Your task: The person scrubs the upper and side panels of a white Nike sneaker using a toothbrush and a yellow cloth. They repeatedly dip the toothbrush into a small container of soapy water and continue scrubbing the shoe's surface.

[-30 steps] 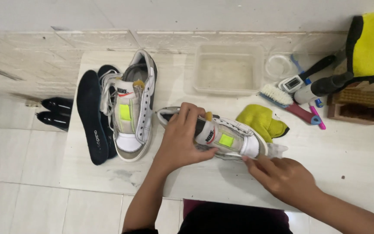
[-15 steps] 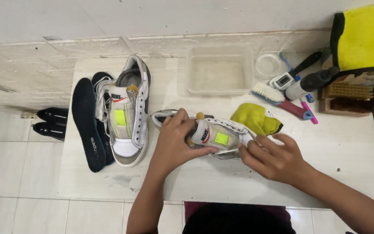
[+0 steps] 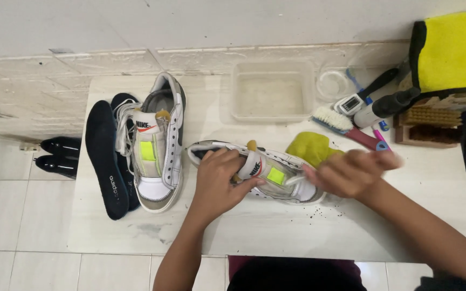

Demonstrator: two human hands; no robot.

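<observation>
Two hands on sneaker (image 3: pixel 276 175): left hand (image 3: pixel 219 180) grips collar; right hand (image 3: pixel 346 172) blurred, grip unclear; best steadied firmly.

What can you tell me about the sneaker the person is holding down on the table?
The sneaker lies on its side across the pale table, heel end to the left and toe to the right. It looks white and grey, with a neon yellow patch on the tongue, a small mustard tab near the collar and a thin dark-edged sole. The left hand presses on its collar end, while the right hand, blurred, is at the toe end. A crumpled yellow cloth lies just behind it.
</observation>
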